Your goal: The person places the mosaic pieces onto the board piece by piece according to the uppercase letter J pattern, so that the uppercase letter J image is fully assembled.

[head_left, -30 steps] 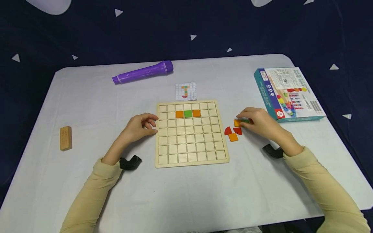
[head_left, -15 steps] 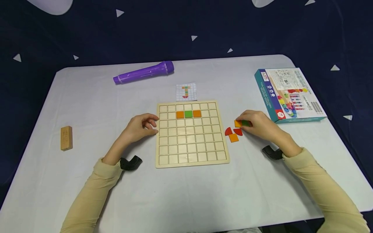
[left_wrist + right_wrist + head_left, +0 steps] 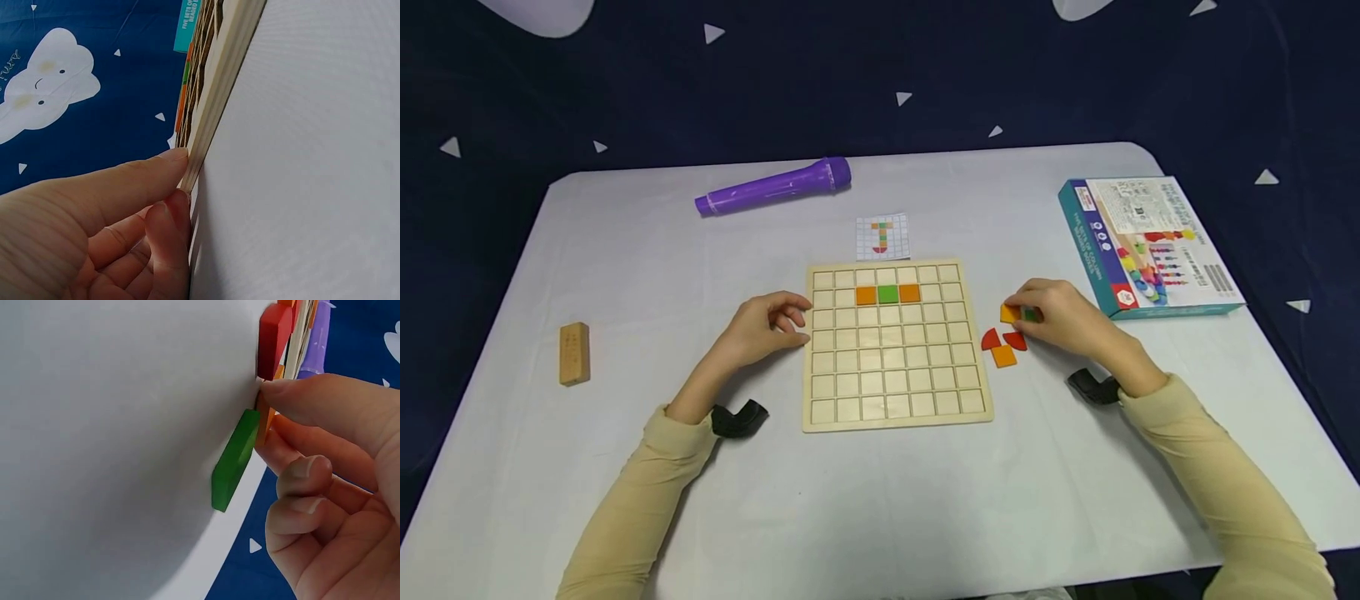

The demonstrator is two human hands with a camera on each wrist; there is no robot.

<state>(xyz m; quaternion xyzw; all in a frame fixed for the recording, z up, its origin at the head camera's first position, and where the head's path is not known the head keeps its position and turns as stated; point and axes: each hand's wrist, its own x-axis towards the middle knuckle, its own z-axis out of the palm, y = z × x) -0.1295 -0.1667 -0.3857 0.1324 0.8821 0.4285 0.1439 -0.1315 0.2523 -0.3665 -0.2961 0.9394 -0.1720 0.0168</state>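
Note:
My right hand [image 3: 1060,312] pinches an orange square tile [image 3: 1009,314] between thumb and forefinger, right of the pale wooden grid board [image 3: 895,337]. In the right wrist view a green tile [image 3: 236,459] lies close beside the pinched orange tile [image 3: 265,415]. Two red quarter-round tiles [image 3: 990,339] and another orange tile [image 3: 1003,357] lie just nearer me. Along the board's left edge, my left hand [image 3: 760,329] touches the rim with thumb and forefinger apart, the other fingers loosely bent. An orange tile [image 3: 866,296], a green tile [image 3: 887,294] and an orange tile [image 3: 909,293] sit in one board row.
Beyond the board lies a small pattern card [image 3: 882,237] with a coloured hook shape. A purple microphone-shaped tube [image 3: 773,187] is at the back. The teal toy box [image 3: 1153,246] stands back right, and a small wooden block [image 3: 574,354] is far left.
The orange tile in my right hand has shifted slightly left and turned a little, away from the green tile. My left hand stays at the board's edge.

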